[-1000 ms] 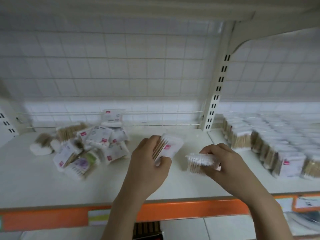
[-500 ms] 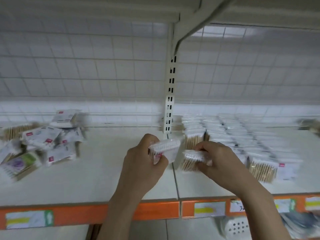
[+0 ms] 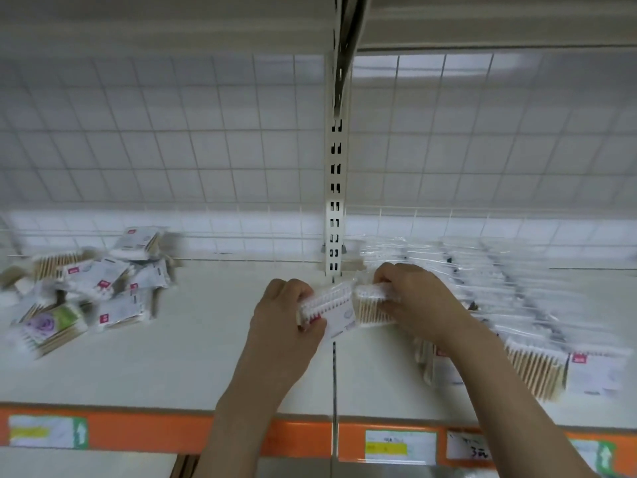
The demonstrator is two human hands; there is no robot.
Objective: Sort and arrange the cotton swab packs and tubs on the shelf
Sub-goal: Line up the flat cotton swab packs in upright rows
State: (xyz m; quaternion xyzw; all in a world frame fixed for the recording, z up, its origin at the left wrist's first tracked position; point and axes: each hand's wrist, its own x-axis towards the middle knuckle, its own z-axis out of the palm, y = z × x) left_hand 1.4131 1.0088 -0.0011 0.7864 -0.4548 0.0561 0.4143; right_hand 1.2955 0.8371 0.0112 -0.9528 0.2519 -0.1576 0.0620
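I'm looking at a white wire-grid back panel (image 3: 172, 150) that fills the upper half of my view, dim and grey under the overhanging upper shelf (image 3: 482, 22). A cream slotted upright (image 3: 335, 201) runs down the middle (its paired slots show dark). Below it, the pale shelf board (image 3: 189, 357) is split by a narrow seam (image 3: 333, 374). An orange price rail (image 3: 144, 432) edges the front, carrying paper price labels (image 3: 400, 446).
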